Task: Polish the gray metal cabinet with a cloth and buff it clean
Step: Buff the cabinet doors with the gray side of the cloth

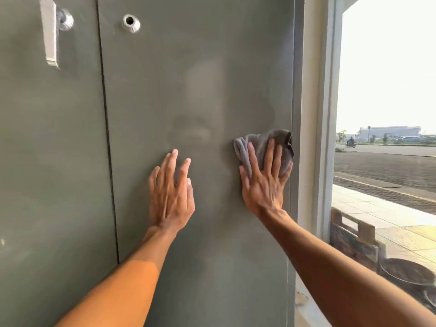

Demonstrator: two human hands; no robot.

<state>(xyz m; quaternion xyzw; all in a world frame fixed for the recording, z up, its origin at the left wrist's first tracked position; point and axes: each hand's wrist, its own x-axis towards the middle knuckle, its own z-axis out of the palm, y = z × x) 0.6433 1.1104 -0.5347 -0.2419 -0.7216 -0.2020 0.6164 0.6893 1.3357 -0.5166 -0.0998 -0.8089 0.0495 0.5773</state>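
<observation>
You are mid-polish on the gray metal cabinet (212, 67), which fills the left and centre of the frame. Its right door shows a dull, smeary haze at centre, so I judge the buffing unfinished. The window (389, 90) along the right edge looks out on a road. Your left hand (171, 192) rests flat on the door, fingers spread, bracing. Your right hand (264, 182), fingers straight and splayed, presses the cloth (259, 141) against the door near its right edge. Next, sweep the cloth left across the haze with even pressure. A lever handle (49, 31) and a lock hole (131, 22) sit upper left.
</observation>
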